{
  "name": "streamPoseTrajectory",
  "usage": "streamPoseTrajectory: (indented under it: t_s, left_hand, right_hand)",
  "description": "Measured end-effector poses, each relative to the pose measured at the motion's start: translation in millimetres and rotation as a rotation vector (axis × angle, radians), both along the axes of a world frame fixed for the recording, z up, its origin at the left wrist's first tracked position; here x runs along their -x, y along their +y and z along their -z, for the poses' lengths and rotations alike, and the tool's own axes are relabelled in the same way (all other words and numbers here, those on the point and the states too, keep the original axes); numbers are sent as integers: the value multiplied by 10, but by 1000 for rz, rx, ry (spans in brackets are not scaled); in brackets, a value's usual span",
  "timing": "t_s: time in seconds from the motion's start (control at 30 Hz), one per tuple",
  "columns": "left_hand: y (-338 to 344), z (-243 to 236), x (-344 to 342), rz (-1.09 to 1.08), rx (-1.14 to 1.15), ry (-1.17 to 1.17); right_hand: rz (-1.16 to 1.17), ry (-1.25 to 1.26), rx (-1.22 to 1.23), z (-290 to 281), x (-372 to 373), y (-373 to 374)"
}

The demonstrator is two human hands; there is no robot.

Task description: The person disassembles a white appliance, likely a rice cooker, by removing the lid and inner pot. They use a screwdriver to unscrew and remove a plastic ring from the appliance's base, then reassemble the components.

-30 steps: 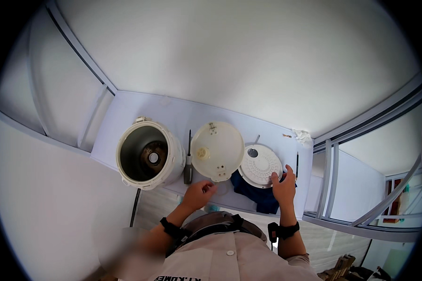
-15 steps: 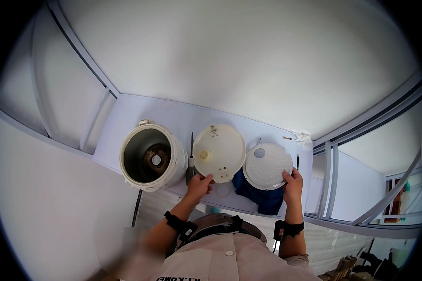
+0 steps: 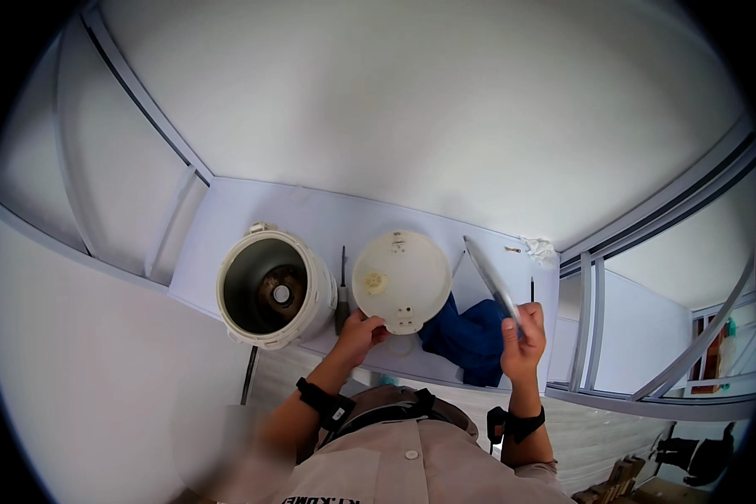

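Note:
The round cream-coloured rice cooker lid [image 3: 412, 277] has its inner side facing up, with a yellowish round fitting and small metal brackets. My left hand [image 3: 361, 336] is closed on the lid's near left rim. Over the blue cloth [image 3: 470, 340], my right hand [image 3: 524, 338] grips a thin round inner lid plate [image 3: 491, 279] by its near edge. The plate is tilted up almost edge-on, so its faces hardly show. A screwdriver [image 3: 342, 294] lies between the lid and the rice cooker body [image 3: 321, 302], whose open top shows a dark, stained bottom.
The white table [image 3: 311, 202] meets a pale wall at its far edge. A crumpled white tissue [image 3: 542, 250], a small brass-coloured piece [image 3: 513, 249] and a thin dark tool [image 3: 532, 290] lie at the right. Metal frame bars [image 3: 592, 323] stand beyond the right end.
My right hand has turned the inner lid plate from face-up to nearly edge-on, uncovering more blue cloth. The lid at my left hand has shifted slightly right and nearer.

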State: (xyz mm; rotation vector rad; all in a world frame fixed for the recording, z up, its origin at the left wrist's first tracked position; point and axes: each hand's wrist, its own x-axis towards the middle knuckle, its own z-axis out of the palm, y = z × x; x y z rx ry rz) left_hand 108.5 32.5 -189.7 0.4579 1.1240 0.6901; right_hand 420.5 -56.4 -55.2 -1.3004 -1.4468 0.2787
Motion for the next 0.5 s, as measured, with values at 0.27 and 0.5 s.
streamPoseTrajectory:
  t_s: [0.27, 0.5]
  left_hand:
    - [22, -213, 8, 78, -94, -16]
    - [-10, -533, 61, 135, -39, -102]
  right_hand:
    - [-122, -607, -79, -147, 465, 179]
    - [-162, -742, -54, 98, 641, 267]
